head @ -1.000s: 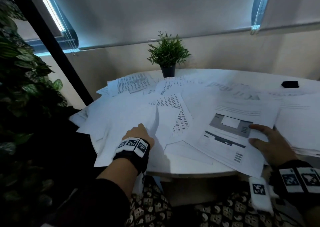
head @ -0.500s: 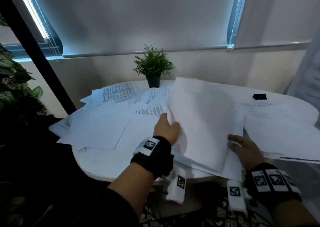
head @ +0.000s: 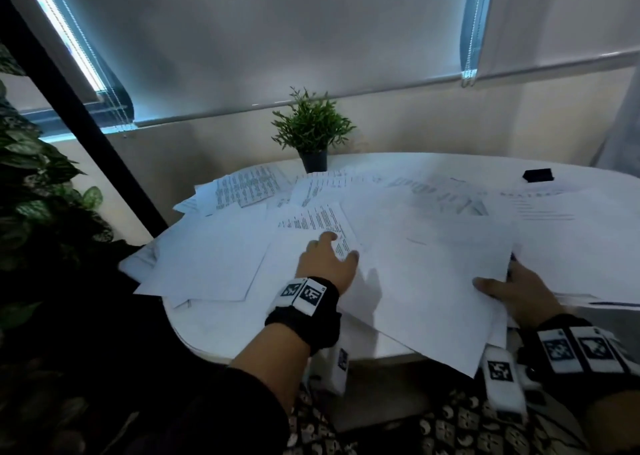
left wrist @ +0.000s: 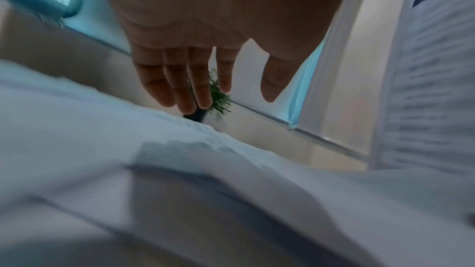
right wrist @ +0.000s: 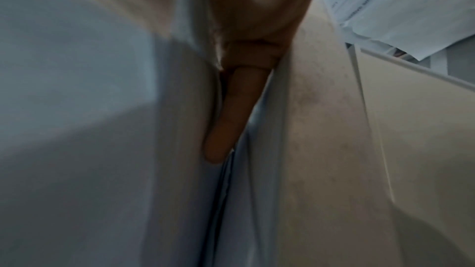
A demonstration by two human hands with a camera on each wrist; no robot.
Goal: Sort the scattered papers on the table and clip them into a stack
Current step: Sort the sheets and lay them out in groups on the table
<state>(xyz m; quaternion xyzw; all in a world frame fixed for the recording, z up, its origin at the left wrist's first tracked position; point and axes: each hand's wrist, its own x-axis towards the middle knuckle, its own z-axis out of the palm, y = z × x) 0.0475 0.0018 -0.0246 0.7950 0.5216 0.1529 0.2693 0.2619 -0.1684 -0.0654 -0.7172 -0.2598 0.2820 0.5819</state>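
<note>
Looking from the head view, the left hand (head: 327, 264) is hovering with its fingers (head: 329, 237) spread and relaxed over a printed sheet (head: 317, 220), holding nothing. The right hand (head: 519, 290) is pinching the near edge of a large blank sheet (head: 426, 281), thumb on top, and this sheet is hanging past the worktop (head: 214, 330) edge. Other scattered papers (head: 242, 187) are lying beyond both hands, and a small black thing (head: 538, 175), maybe the clip, is sitting far beyond the right fingers.

In the left wrist view, the fingers (left wrist: 180, 88) are straight, just above the paper.

In the right wrist view, one finger (right wrist: 231, 113) is lying under the sheets (right wrist: 102, 129); the others are hidden.

The overhanging sheets could be slipping to the floor if the pinch is loosening, because little of them is resting on the worktop.
</note>
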